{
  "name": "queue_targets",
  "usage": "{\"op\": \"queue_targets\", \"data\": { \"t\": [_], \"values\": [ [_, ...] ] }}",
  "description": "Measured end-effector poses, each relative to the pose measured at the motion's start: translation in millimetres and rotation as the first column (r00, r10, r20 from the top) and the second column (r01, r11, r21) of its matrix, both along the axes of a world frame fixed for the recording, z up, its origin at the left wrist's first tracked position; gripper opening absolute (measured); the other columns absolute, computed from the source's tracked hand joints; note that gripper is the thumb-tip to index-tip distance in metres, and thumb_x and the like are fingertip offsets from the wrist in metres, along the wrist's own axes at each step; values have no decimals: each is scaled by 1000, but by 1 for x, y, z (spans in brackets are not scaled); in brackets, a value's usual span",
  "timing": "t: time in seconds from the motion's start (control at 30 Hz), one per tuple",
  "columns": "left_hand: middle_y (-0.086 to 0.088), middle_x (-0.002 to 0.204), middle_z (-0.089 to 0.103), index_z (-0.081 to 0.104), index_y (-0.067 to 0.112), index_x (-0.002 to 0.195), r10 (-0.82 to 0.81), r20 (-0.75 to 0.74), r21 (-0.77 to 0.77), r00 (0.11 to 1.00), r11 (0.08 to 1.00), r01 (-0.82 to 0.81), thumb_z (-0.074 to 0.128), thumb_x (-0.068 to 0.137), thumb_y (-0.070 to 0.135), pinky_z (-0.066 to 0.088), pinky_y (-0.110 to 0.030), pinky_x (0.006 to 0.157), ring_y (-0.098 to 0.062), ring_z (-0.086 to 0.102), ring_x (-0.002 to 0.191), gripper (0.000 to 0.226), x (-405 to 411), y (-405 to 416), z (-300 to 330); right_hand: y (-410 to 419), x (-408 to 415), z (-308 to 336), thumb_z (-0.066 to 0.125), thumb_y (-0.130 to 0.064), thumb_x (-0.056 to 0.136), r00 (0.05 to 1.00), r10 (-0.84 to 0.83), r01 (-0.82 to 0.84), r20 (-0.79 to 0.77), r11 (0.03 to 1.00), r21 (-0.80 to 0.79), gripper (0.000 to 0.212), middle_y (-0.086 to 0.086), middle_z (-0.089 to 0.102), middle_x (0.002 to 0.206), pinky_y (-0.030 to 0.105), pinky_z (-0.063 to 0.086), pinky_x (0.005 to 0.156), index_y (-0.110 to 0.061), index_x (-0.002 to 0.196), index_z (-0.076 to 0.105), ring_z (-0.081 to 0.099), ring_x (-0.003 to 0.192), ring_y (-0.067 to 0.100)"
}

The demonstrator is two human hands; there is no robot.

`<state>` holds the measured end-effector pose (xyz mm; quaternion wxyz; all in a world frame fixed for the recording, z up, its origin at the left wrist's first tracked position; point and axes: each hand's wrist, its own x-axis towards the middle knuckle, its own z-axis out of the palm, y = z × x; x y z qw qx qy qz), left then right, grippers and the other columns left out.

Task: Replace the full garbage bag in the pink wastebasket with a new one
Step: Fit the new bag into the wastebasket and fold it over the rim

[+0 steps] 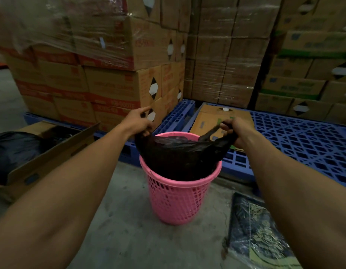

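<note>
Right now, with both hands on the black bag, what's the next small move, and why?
Probably lift straight up. The left hand and right hand each grip a side of the black bag, whose bottom still sits inside the pink basket.

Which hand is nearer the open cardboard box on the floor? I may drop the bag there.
Left. The left hand grips the black bag on the open cardboard box's side; the right hand is farther.

Dim, warm light; glare on the shrink-wrapped cartons (57, 32); edges bow outward and blur; forearms soft.
</note>
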<state>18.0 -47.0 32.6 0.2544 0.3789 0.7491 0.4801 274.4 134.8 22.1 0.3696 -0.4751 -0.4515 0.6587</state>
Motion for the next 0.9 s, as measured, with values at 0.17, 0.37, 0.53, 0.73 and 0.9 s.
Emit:
{"op": "queue_targets", "data": {
  "t": [0.17,0.37,0.53,0.73,0.9],
  "values": [
    [-4,162,23,26,33,156,-105,-432,-305,896,952,-36,80,80,15,31,-37,113,-31,32,143,95,-23,-18,-15,-11,32,-10,43,-9,101,931,-363,360,-27,929,-80,24,16,62,89,23,39,44,1,112,62,49,50,15],
    [6,164,-19,11,38,157,-279,-378,-351,883,925,143,84,76,21,20,-36,118,-28,5,152,111,-24,-16,-28,-8,41,-17,40,-48,86,802,-487,475,347,871,126,50,9,73,89,37,54,67,-8,85,70,67,75,26],
    [8,162,-28,1,43,156,-361,-415,-391,835,900,195,90,67,32,15,-41,120,-27,-3,152,127,-18,-19,-27,-29,36,-8,47,-59,94,192,-600,-306,777,715,628,60,21,52,131,47,40,100,-8,122,61,48,119,39],
    [7,165,-14,-4,49,153,-410,-517,-488,751,862,134,89,61,43,14,-49,122,-30,4,152,132,-23,-19,-26,-60,-36,-4,60,-20,98,473,-90,-861,876,163,481,22,4,72,115,33,49,87,-15,114,74,66,105,23],
    [-10,158,28,4,53,151,-381,-484,-521,788,848,90,87,44,52,31,-50,116,-33,32,142,136,-25,-29,-26,-74,-70,-30,70,-26,92,218,145,-958,965,220,184,44,-5,64,132,41,44,105,-31,136,61,59,119,20]
  ]
}}
